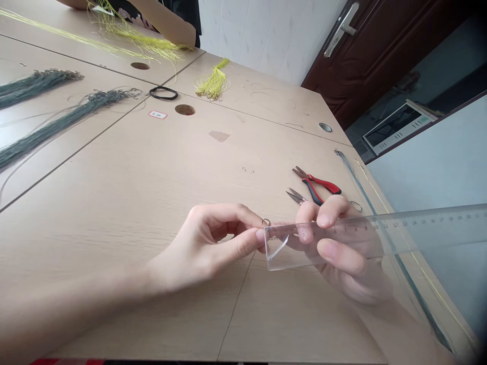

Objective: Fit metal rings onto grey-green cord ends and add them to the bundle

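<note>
My right hand [344, 261] is closed around a clear plastic ruler [437, 225], which is held above the table and runs off to the right. The ruler's zero end points toward my left hand [213, 235]. Thumb and index finger of that hand are pinched at this end, with a small dark ring [267, 221] sticking up from between the fingertips. What else the pinch holds is hidden. Just beyond my right fingers lie pliers [317, 185] with red and black handles, and small scissors [296, 195], their handles partly covered by my hand.
Bundles of grey-green cords [57, 121] lie on the left of the table [152, 187]. Yellow cords [213, 81] lie farther back, near another person's arm [167, 23]. A black band [163, 93] and a label [158, 115] rest near a round hole [185, 110]. More cords [357, 177] run along the right edge.
</note>
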`<state>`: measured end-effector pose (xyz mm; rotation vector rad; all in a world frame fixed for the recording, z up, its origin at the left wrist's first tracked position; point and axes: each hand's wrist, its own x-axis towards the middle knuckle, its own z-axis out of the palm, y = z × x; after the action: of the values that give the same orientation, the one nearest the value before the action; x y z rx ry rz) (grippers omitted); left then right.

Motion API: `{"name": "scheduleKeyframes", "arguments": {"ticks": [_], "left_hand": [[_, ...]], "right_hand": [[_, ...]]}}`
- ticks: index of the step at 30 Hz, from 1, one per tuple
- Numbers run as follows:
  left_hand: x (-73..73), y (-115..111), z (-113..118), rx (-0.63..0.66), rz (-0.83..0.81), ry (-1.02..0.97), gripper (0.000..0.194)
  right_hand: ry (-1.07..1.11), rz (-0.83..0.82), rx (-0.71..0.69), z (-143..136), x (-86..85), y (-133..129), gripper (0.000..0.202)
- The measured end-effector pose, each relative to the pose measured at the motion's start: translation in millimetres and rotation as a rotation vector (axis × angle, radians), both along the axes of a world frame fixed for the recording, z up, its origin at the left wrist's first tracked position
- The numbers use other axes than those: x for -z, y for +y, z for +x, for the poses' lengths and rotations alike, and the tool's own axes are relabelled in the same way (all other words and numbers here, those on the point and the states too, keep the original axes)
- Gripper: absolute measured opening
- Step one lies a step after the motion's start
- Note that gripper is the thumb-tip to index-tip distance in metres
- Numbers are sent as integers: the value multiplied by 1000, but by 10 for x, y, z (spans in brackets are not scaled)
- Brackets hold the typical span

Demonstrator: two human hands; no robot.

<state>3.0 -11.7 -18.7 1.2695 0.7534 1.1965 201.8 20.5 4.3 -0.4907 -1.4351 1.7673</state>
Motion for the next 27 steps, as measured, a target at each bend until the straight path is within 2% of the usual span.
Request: {"name": "scheduleKeyframes", "arguments": {"ticks": [27], "left_hand": [[-24,-12,-9,-4,-26,27,12]], "right_hand": [[-27,-2,20,-3,-5,-8,14]]}}
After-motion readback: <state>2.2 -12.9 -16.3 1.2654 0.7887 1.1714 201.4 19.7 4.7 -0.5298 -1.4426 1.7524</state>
